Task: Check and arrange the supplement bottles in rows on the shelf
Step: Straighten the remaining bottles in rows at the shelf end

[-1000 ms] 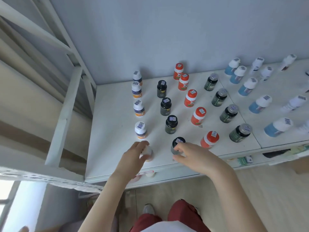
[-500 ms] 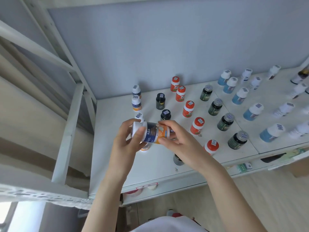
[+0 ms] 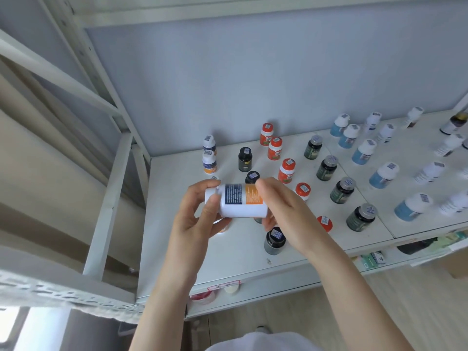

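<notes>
Left hand [image 3: 200, 214]: fingers curled round cap end of white bottle [image 3: 240, 201], held sideways.
Right hand [image 3: 286, 211]: grips its base.
Hidden: orange-capped bottle [image 3: 325, 222] partly behind right wrist; label print unreadable.

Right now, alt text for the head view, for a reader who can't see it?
The left hand grips the cap end and the right hand the base of a white bottle with a blue-and-orange label, held sideways above the white shelf. Other bottles stand there in rows.
</notes>
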